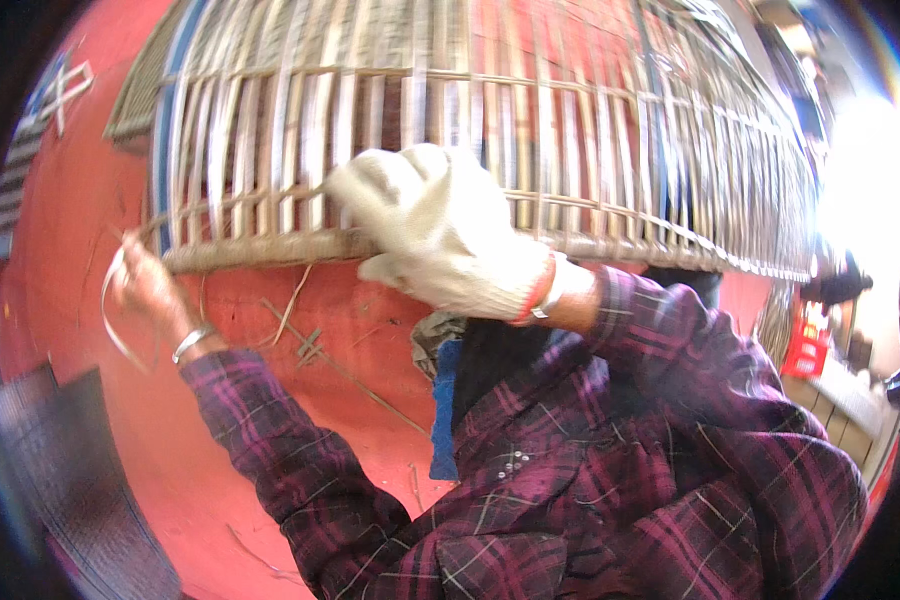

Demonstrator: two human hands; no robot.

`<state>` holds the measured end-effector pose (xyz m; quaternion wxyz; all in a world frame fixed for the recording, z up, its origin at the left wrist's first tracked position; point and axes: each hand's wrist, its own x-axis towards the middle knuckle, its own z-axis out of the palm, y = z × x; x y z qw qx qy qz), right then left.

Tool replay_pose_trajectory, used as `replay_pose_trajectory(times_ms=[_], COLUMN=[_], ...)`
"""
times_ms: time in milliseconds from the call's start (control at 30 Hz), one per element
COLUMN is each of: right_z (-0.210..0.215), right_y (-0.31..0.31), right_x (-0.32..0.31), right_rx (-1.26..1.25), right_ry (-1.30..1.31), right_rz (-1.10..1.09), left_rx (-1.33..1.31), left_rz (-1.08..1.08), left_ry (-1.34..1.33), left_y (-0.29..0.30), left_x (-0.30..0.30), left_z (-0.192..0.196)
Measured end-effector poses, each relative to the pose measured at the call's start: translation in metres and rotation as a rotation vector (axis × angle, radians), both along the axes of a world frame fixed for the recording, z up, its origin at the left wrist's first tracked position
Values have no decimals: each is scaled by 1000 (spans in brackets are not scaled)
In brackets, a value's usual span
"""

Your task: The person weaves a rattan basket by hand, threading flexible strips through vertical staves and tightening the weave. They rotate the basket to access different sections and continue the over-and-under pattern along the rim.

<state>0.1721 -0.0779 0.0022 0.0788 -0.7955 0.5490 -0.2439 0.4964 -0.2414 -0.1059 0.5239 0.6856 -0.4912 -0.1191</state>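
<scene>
A large woven panel (pixel 270 165) of pale upright slats, crossed by thin cane rows and edged with a wrapped rim, spans the upper part of the head view. My right hand (pixel 435 225), in a white knitted glove, is closed at the panel's front rim (pixel 260 250). Its fingers curl above the rim and the thumb lies below. Whatever else may be inside that grip is hidden. Bare and wearing a bracelet, my left hand (pixel 150 285) pinches a thin, pale flat strip (pixel 109 305) by the panel's left corner. The strip hangs in a curve beside the fingers.
Loose cane pieces (pixel 365 385) lie scattered on the red floor (pixel 210 450). A dark sheet-like object (pixel 90 480) is at the lower left. Blue cloth (pixel 444 420) hangs near my lap. At the far right, a red crate (pixel 804 350) stands on a pale surface. Parts of the picture are motion-blurred.
</scene>
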Motion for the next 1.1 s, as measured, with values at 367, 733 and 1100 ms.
replay_pose_trajectory(times_ms=[367, 733, 1100], right_z=[-28, -13, -41], right_y=[28, 208, 232], right_x=[-22, -229, -262], right_rx=[-374, -228, -285], right_ry=[-63, 146, 71], right_rz=[136, -416, -616], left_rx=[7, -197, -393], left_rz=[207, -92, -1413], left_ry=[49, -72, -481], left_y=[-18, 134, 232], left_x=[10, -109, -377], left_z=[-13, 10, 88])
